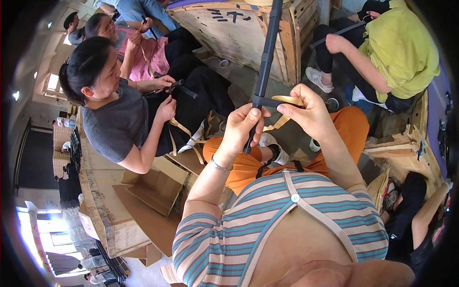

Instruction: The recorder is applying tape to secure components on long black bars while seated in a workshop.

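Observation:
A long black tube [266,62] slants up and away in front of me, its lower end below my left hand. My left hand [243,126] is closed round it, thumb pressed near a joint. From that joint a short black side piece [269,102] sticks out to the right. Between the thumb and fingers of my right hand [308,111] is pinched a beige strip of tape [277,126], which loops by the fingertips and trails back toward the tube. Whether the right fingers also touch the side piece, I cannot tell.
On my left a co-worker [119,110] in grey handles a black part and beige strip. Another person [397,52] in yellow-green sits at the right. A wooden crate [234,36] stands ahead. Open cardboard boxes [155,191] lie at my left. Orange trousers [346,131] cover my legs.

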Demonstrator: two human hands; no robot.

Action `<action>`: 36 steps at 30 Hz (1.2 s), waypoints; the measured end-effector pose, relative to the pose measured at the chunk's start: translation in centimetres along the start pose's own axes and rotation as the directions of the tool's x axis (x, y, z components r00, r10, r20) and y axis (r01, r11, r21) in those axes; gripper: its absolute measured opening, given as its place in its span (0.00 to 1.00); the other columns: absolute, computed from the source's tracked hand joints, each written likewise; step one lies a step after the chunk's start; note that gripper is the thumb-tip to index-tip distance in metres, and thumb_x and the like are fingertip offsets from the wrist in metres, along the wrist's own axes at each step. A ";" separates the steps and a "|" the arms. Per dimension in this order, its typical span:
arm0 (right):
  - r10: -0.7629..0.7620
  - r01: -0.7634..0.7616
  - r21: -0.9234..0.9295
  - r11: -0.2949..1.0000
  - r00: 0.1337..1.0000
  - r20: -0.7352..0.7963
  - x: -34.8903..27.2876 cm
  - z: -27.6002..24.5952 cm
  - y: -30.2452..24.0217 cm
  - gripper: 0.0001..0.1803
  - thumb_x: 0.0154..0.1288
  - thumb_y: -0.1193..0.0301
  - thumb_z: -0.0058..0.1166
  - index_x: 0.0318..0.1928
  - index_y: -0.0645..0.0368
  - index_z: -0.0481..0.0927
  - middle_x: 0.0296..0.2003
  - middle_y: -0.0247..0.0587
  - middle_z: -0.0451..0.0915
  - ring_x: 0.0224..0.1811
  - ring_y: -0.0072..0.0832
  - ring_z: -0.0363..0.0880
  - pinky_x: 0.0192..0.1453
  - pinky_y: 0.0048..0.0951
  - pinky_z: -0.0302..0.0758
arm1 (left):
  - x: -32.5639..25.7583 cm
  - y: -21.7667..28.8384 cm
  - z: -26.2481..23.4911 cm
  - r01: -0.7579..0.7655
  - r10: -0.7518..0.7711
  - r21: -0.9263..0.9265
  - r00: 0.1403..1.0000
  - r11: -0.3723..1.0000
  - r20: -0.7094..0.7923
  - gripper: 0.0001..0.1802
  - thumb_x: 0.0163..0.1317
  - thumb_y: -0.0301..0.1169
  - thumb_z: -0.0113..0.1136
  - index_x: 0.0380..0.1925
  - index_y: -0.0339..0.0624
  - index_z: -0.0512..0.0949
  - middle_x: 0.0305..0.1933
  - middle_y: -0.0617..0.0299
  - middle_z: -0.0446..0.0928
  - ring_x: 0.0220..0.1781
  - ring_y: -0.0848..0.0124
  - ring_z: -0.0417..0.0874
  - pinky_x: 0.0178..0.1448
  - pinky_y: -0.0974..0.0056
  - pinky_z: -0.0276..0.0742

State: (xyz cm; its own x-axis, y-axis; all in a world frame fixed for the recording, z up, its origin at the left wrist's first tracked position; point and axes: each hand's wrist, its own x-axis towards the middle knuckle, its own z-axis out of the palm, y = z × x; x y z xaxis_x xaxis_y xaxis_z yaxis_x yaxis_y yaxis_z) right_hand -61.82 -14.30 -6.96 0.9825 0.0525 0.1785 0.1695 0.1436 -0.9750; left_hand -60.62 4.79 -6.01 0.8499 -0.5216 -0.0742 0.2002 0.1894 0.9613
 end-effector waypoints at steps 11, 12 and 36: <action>0.149 -0.167 0.195 0.966 0.983 0.102 -1.0 -1.5 0.8 0.18 0.57 0.72 0.60 0.21 0.55 0.62 0.18 0.20 0.59 0.21 0.10 0.54 0.24 0.17 0.52 | 0.1 0.8 -1.7 0.109 -0.038 -0.411 0.983 0.905 0.178 0.17 0.64 0.39 0.51 0.32 0.31 0.70 0.13 0.68 0.58 0.10 0.81 0.58 0.10 0.77 0.55; 0.148 -0.165 0.197 0.966 0.984 0.097 -1.1 -1.7 1.1 0.18 0.57 0.72 0.60 0.21 0.55 0.62 0.18 0.20 0.59 0.21 0.10 0.54 0.24 0.17 0.52 | 0.1 0.8 -1.8 0.141 -0.042 -0.459 0.975 0.877 0.219 0.18 0.64 0.39 0.50 0.32 0.30 0.70 0.13 0.68 0.58 0.09 0.80 0.58 0.10 0.77 0.55; -0.090 0.054 0.105 0.993 0.925 0.370 3.5 1.1 -0.7 0.16 0.67 0.69 0.46 0.53 0.63 0.68 0.36 0.32 0.73 0.39 0.17 0.70 0.46 0.21 0.68 | -0.1 0.8 0.2 -0.006 0.004 -0.051 1.000 0.999 -0.031 0.23 0.68 0.49 0.36 0.34 0.38 0.67 0.18 0.63 0.65 0.11 0.80 0.58 0.15 0.76 0.54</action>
State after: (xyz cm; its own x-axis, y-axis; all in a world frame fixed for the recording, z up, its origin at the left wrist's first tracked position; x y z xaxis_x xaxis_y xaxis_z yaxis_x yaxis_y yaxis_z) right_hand -58.54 -13.12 -5.49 0.8648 0.4014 0.3016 0.2136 0.2495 -0.9445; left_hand -60.62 4.79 -5.17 0.8655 -0.4948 -0.0787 0.2200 0.2343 0.9470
